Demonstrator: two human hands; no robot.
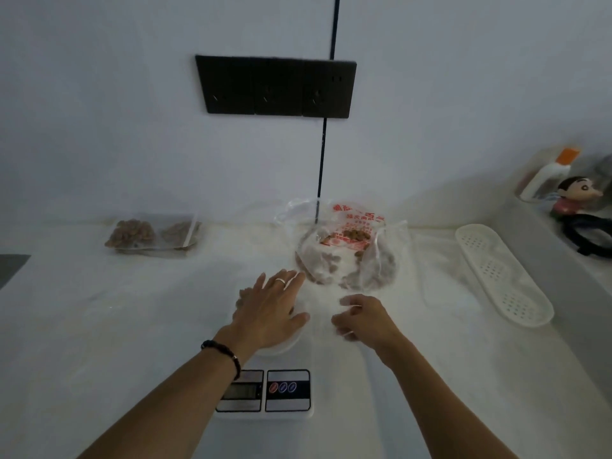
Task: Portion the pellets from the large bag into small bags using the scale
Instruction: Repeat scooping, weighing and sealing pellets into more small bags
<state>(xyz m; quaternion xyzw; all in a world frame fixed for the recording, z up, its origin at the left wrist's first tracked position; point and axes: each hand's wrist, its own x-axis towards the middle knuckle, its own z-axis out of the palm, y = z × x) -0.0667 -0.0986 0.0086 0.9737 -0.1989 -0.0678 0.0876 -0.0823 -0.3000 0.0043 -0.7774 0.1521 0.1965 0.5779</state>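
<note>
On the white counter, the flat, open-fingered left hand pressing the scale platform could corrupt the reading, while the right hand pinches a barely visible clear small bag that may slip.

The big clear bag of pellets, at about 12 o'clock from the scale, has red writing on it, but the letters are too blurry to read. The scale's little screen is dark and blurry, and no number can be read there.
</note>
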